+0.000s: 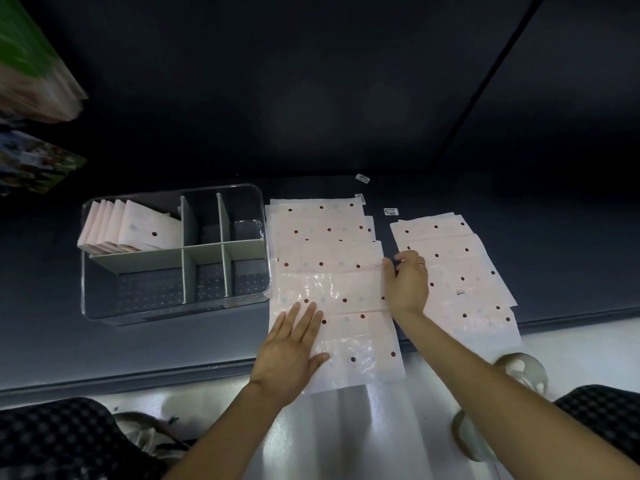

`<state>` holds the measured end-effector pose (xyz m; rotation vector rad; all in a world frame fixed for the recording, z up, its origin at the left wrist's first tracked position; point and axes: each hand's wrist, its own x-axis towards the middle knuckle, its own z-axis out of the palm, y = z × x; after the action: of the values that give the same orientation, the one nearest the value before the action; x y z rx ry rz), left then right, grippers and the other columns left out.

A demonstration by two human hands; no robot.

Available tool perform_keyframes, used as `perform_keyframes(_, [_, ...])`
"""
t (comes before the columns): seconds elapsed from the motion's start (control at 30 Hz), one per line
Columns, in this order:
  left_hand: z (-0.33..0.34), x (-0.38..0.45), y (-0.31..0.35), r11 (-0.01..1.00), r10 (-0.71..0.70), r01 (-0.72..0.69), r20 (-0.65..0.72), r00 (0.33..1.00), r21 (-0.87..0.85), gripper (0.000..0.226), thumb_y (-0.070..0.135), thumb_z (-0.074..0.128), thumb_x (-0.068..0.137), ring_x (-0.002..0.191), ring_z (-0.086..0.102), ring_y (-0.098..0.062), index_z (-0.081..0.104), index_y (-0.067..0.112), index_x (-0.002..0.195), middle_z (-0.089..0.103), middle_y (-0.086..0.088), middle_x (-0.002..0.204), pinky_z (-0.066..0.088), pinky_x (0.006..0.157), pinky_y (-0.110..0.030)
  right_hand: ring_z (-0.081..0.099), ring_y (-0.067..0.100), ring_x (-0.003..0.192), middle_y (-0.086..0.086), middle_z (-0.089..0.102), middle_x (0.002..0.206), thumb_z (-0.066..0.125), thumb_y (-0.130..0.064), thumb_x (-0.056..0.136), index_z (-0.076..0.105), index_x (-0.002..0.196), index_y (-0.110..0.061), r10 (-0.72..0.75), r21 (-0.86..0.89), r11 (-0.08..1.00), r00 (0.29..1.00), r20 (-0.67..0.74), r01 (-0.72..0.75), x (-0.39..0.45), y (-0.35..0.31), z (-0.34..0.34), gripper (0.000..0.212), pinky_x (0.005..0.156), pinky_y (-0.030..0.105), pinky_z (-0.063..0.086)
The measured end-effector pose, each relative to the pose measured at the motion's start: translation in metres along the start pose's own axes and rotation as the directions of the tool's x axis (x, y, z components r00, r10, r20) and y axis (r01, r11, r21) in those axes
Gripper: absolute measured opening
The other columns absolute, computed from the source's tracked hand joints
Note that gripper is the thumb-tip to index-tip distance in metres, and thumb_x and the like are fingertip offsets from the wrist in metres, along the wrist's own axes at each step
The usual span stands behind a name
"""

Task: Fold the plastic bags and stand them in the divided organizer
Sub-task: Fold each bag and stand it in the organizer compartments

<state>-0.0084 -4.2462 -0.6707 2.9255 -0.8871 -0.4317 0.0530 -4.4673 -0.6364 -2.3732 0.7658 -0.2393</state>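
Left hand [292, 344] flat, fingers straight, pressing on near part of polka-dot bag [332, 289] spread on dark table [173, 351]. Right hand [407, 284] at bag's right edge, thumb and fingers pinching that edge. Second pile of bags [460, 271] just right of it. Clear divided organizer [173, 308] left of spread bag; folded bags [138, 226] standing upright in far-left compartment. Small labels [390, 212] lying farther back.
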Motion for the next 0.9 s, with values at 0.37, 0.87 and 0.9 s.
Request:
perform_keyframes(0.37, [0.000,0.003,-0.001,1.000,-0.002,0.002,0.009,1.000,0.018,0.068,0.058,0.009,0.096,0.143,-0.022,-0.020,-0.013,0.021,0.149,-0.022,0.005,0.154,-0.012,0.116,-0.033,-0.023,0.014,0.141,-0.008,-0.022,0.153,-0.010,-0.065,0.084,-0.016,0.145,-0.021,-0.423,-0.339,0.598,0.645,0.636,0.726,-0.093,0.051,0.008,0.076,0.116,0.036,-0.016])
perform_keyframes(0.87, [-0.008,-0.002,-0.007,0.992,-0.089,0.090,0.020,0.996,-0.089,0.062,0.063,0.014,0.093,0.143,-0.021,-0.021,-0.009,0.042,0.147,-0.024,-0.008,0.155,-0.011,0.112,-0.029,0.051,0.022,0.113,0.001,0.058,0.125,0.052,-0.021,0.095,0.061,0.122,-0.016,-0.532,-0.205,0.730,0.730,0.428,0.652,-0.071,0.015,0.001,0.029,0.097,0.031,0.040])
perform_keyframes(0.9, [-0.009,-0.001,-0.007,0.991,-0.092,0.094,0.021,0.996,-0.093,0.062,0.063,0.015,0.093,0.144,-0.020,-0.021,-0.009,0.042,0.147,-0.023,-0.008,0.155,-0.010,0.113,-0.029,0.051,0.020,0.111,0.000,0.059,0.122,0.051,-0.021,0.095,0.063,0.118,-0.016,-0.529,-0.215,0.719,0.720,0.449,0.661,-0.068,0.014,0.005,0.026,0.095,0.030,0.040])
